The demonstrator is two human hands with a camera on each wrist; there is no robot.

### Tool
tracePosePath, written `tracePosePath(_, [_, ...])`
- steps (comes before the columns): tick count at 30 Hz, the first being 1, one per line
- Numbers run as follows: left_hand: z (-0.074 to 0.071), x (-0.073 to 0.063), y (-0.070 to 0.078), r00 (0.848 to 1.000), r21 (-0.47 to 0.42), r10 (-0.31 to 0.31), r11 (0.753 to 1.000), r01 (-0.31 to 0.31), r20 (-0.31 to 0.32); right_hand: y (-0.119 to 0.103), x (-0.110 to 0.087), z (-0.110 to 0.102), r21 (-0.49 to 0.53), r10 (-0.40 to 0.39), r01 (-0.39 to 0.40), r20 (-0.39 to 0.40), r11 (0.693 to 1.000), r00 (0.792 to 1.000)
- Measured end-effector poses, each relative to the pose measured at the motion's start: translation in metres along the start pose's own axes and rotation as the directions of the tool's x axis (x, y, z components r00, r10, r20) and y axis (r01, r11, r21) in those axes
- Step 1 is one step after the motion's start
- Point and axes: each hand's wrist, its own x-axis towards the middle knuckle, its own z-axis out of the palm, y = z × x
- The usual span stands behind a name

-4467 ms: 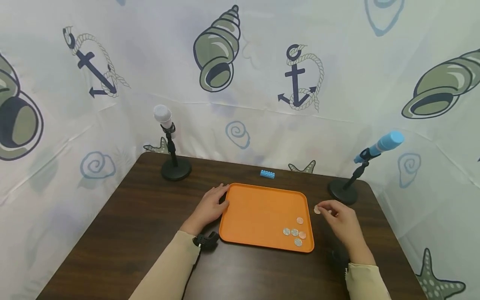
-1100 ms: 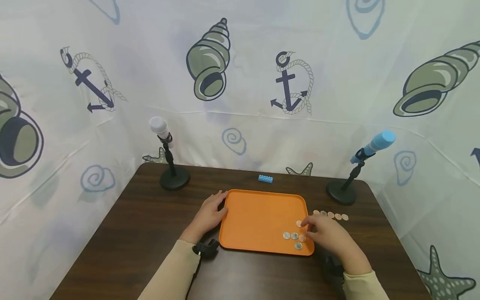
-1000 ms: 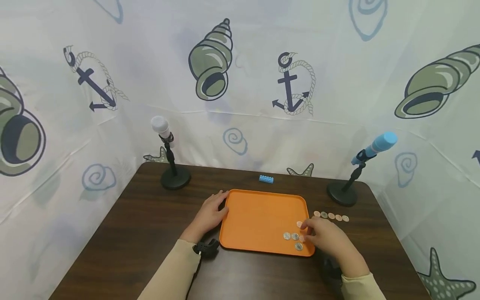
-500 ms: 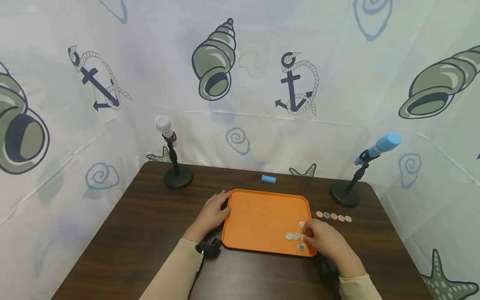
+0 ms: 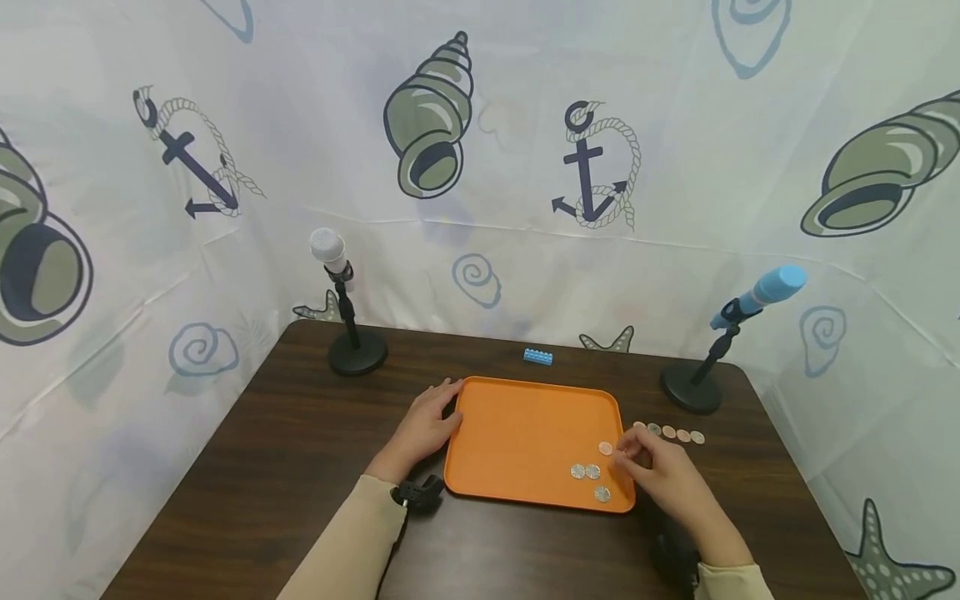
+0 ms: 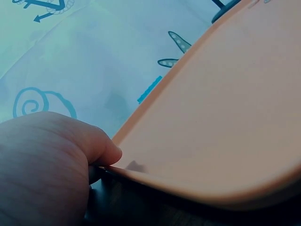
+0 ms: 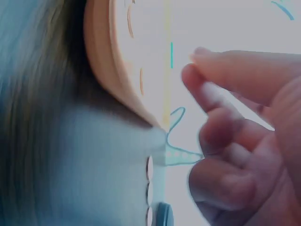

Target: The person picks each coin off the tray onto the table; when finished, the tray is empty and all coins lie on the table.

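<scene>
An orange tray [image 5: 517, 433] lies on the dark wood table. My left hand [image 5: 420, 429] rests at its left edge, fingers stretched along the side and thumb at the rim. My right hand [image 5: 667, 467] is raised over the right rim, thumb and index fingertips together, pinching a copper-coloured coin mostly hidden by the fingers. In the right wrist view the fingertips [image 7: 195, 59] meet and the other fingers curl. Still on the tray are a copper-coloured coin [image 5: 605, 448], two silver coins [image 5: 592, 472] side by side, and another silver coin [image 5: 602, 494] nearer the front.
A row of several coins [image 5: 683, 435] lies right of the tray, its left end partly behind my right hand. A blue toy brick [image 5: 537, 357] sits behind the tray. A white microphone [image 5: 330, 250] and a blue microphone [image 5: 772, 287] stand on black stands at the back corners.
My right hand reached into the tray, closed on the copper-coloured coin beside the silver pair and lifted it up toward the right rim. The left hand stays at the tray's edge.
</scene>
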Motion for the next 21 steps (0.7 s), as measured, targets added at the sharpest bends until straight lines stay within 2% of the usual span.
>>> tracePosePath(3, [0.0,0.0,0.0,1.0,-0.008,0.001,1.0,-0.001,-0.002,0.01,-0.002,-0.005,0.033,-0.009,0.013,-0.123,0.999,0.992])
tracePosePath(6, [0.0,0.001,-0.001,1.0,-0.005,0.004,1.0,-0.004,-0.003,0.026,-0.004,-0.007,0.167,0.016,0.017,-0.193,0.986,0.981])
tracePosePath(8, [0.0,0.001,-0.002,1.0,0.006,0.001,1.0,-0.001,0.002,0.039,-0.006,-0.005,0.287,0.068,-0.006,-0.207,0.958,0.976])
tracePosePath(10, [-0.001,0.001,-0.002,1.0,0.007,0.0,1.0,0.0,0.001,0.05,-0.007,-0.003,0.405,0.146,-0.054,-0.199,0.913,0.969])
tracePosePath(13, [-0.001,0.002,-0.002,1.0,0.012,0.001,1.0,-0.001,0.002,0.064,-0.008,-0.003,0.496,0.263,-0.14,-0.187,0.857,0.946])
tracePosePath(15, [-0.001,0.003,-0.002,1.0,0.015,0.008,1.0,-0.008,-0.002,0.069,-0.007,-0.003,0.51,0.321,-0.187,-0.188,0.84,0.928])
tracePosePath(19, [0.001,0.002,-0.002,1.0,0.016,0.012,1.0,-0.012,0.009,0.073,-0.007,-0.005,0.443,0.387,-0.266,-0.208,0.856,0.898])
tracePosePath(21, [0.0,0.002,-0.002,1.0,0.012,0.014,1.0,-0.014,0.009,0.073,-0.006,-0.005,0.407,0.401,-0.296,-0.203,0.864,0.893])
